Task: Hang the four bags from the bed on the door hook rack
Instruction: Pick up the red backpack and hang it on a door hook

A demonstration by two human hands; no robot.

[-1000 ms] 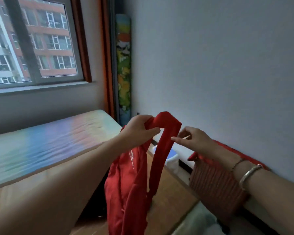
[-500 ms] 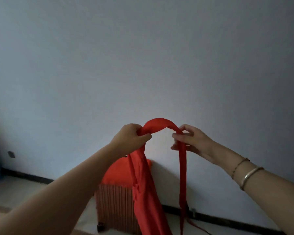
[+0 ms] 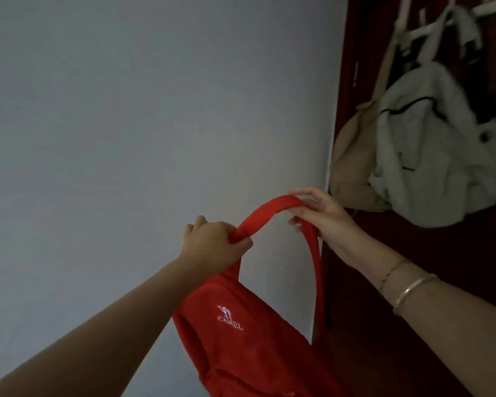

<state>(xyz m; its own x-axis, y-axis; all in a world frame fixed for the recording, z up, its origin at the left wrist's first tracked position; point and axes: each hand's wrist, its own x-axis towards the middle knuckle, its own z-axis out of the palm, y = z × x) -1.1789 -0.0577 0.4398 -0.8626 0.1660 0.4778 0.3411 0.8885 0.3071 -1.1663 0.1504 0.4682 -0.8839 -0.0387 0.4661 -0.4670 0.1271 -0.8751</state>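
— What do we count from the head camera?

— We count three bags. One red backpack (image 3: 249, 339) with a white camel logo and the word CAMEL hangs in the air in front of the grey wall (image 3: 126, 124). Two more hang already on the dark red door (image 3: 398, 282) at upper right: a beige bag (image 3: 352, 161) and, overlapping its right side, a pale grey backpack (image 3: 430, 144). Pale straps run up from them toward a white hook rack (image 3: 493, 7) at the top edge, mostly cut off.

— Can we see what is in any of them?

— No. We cannot tell what the bags hold.

— And our hands?

— Both are clamped on the red strap (image 3: 272, 210), which arches between them. Our left hand (image 3: 212, 245) is fisted around its lower left end, just above the backpack's top. Our right hand (image 3: 318, 213) pinches the strap's crest with its fingers, just below the beige bag and near the door's edge. Two bracelets (image 3: 407, 285) circle the right wrist. The red backpack dangles below both hands, left of the door, well under the rack.
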